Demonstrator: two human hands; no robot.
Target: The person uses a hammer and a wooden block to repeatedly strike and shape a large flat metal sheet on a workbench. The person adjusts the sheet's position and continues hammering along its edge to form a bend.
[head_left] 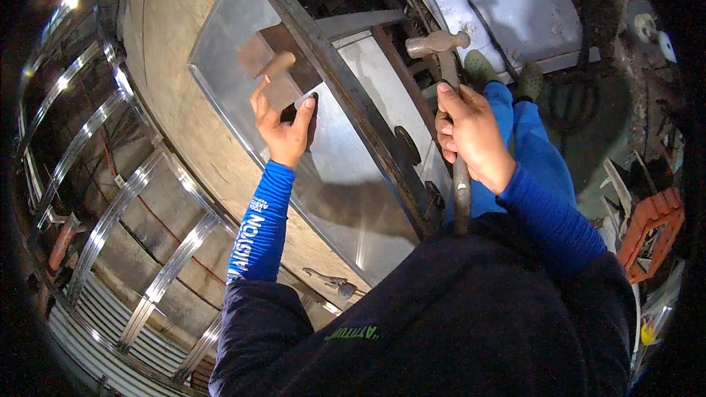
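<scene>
Fingers [446, 126] of right hand [474, 136] clamped round handle of hammer [449, 70], its head toward one o'clock. Left hand [283, 132] at ten o'clock, thumb and fingers clamped on small grey block [282, 92] at shiny metal sheet [334, 151]. Orange-red frame [632, 256] at three o'clock.

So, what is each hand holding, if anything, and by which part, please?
The right hand grips the hammer by its handle, below the head; the left hand holds a small grey piece by its edges.
</scene>
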